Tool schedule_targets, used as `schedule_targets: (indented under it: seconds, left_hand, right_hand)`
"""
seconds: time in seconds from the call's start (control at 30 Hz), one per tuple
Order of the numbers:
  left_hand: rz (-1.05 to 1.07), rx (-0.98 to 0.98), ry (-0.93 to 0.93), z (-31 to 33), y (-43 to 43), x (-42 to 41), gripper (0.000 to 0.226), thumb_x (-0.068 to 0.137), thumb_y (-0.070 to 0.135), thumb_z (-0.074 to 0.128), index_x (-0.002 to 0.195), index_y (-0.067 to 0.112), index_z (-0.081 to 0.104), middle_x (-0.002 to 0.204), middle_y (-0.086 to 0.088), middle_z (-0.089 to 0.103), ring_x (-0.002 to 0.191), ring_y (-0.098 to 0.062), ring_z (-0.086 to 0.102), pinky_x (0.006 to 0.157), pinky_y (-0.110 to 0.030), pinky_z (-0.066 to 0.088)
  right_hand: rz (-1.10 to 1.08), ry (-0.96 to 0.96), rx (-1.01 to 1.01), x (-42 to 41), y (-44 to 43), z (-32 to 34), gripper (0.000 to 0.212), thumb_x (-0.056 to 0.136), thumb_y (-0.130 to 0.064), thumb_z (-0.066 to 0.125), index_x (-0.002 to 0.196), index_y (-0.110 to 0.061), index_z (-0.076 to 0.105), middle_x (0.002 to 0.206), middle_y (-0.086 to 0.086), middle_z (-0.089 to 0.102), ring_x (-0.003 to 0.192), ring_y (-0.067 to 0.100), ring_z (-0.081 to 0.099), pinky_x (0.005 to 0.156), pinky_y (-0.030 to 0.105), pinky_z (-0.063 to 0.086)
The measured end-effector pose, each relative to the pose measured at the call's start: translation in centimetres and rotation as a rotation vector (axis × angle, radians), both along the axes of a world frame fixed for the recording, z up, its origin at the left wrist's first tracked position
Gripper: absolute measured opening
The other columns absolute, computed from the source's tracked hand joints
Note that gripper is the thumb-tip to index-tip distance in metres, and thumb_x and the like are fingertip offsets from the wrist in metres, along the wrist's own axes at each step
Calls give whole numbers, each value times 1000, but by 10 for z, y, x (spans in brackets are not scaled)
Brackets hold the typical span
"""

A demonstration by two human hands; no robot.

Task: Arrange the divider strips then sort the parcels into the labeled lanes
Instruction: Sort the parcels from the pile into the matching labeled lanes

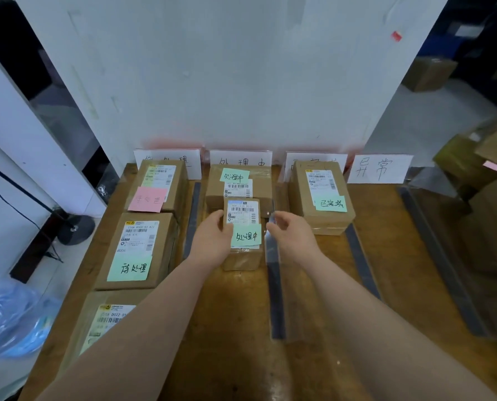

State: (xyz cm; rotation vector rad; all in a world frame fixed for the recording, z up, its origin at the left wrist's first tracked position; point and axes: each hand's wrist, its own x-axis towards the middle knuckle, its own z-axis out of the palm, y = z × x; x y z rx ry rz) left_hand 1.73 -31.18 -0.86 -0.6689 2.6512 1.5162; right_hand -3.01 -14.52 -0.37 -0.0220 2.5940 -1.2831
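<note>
Wooden desk [241, 357] set against a white partition [241, 82], with paper lane labels [240, 160] propped along its far edge and dark divider strips marking the lanes. We see the small parcel [243, 215], bearing a green sticky note [246, 235], in the second lane, close in front of a larger parcel [238, 183] that carries a matching note. The left grip [215, 235] is grasping the small parcel by its left side. The right grip [289, 234] hovers with curled fingers at the far end of the divider strip [276, 299] on the parcel's right; we cannot tell whether it pinches the strip or merely touches it.

We judge three hazards. A sideways nudge from the right grip would skew that strip and blur the border with the third lane, where another parcel [319, 198] sits. Pushing the small parcel further back could shove the larger parcel toward the labels. The left forearm passes over the nearest first-lane parcel [108, 322] and could drag it askew.
</note>
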Motion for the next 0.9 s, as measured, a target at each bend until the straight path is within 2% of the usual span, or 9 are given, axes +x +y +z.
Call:
schedule_targets:
  seconds: [0.07, 0.13, 0.27, 0.37, 0.47, 0.57, 0.7, 0.8, 0.9]
  left_hand:
    - [-82, -96, 56, 18, 5, -3, 44, 101, 27, 52, 144, 23, 43, 141, -1, 55, 111, -19, 66, 52, -11, 52]
    - [-131, -198, 86, 37, 15, -5, 46, 100, 30, 51, 145, 25, 42, 146, 0, 51, 113, -21, 64, 73, -27, 60]
    - [-196, -352, 189, 78, 58, -7, 41, 100, 31, 49, 141, 25, 47, 149, -3, 47, 129, -25, 50, 104, -44, 46]
    - [-296, -458, 295, 107, 105, -11, 33, 99, 30, 47, 129, 19, 57, 129, -8, 61, 117, -25, 55, 94, -36, 42]
    - [-354, -477, 363, 128, 162, -13, 38, 99, 32, 47, 135, 21, 55, 131, -5, 61, 115, -23, 56, 85, -26, 36]
    - [-400, -452, 401, 144, 226, -13, 40, 101, 35, 44, 139, 25, 50, 141, -2, 55, 123, -21, 53, 94, -28, 39]
    - [-439, -435, 437, 160, 312, -16, 43, 101, 37, 43, 142, 26, 47, 146, -2, 49, 131, -23, 46, 108, -39, 35]
    - [-451, -426, 450, 167, 376, -22, 44, 100, 38, 45, 142, 25, 47, 147, -2, 49, 132, -24, 46, 111, -42, 33]
    - [-469, -415, 458, 172, 430, -33, 45, 99, 39, 48, 142, 25, 47, 145, -1, 51, 131, -23, 47, 108, -40, 37]
  right_hand:
    - [23, 63, 62, 3, 14, 19, 49, 95, -29, 58, 141, -21, 46, 140, -1, 54, 127, 18, 50, 103, 37, 45]
    - [23, 119, 108, 6, 31, 38, 47, 96, -31, 55, 141, -23, 47, 141, -1, 52, 127, 19, 49, 98, 32, 45]
    - [-26, 206, 181, 15, 78, 77, 43, 97, -32, 52, 139, -23, 50, 143, -1, 51, 129, 21, 47, 102, 34, 44]
    - [-53, 269, 230, 22, 126, 104, 37, 97, -30, 52, 134, -22, 55, 132, -1, 59, 120, 19, 55, 99, 35, 48]
    - [-118, 306, 263, 31, 183, 127, 36, 98, -27, 52, 134, -21, 54, 133, 1, 59, 118, 21, 57, 99, 36, 48]
    - [-193, 377, 310, 39, 249, 148, 42, 97, -29, 54, 138, -20, 51, 132, 3, 61, 108, 17, 61, 94, 36, 51]
    - [-254, 450, 370, 50, 337, 168, 34, 97, -29, 54, 130, -21, 59, 118, -1, 67, 85, 7, 55, 71, 21, 44]
    - [-259, 449, 421, 50, 401, 179, 27, 98, -26, 53, 120, -16, 64, 112, 1, 68, 90, 11, 59, 72, 18, 40]
    - [-256, 402, 439, 44, 457, 186, 38, 97, -27, 51, 133, -16, 57, 127, 1, 63, 110, 15, 58, 90, 26, 44]
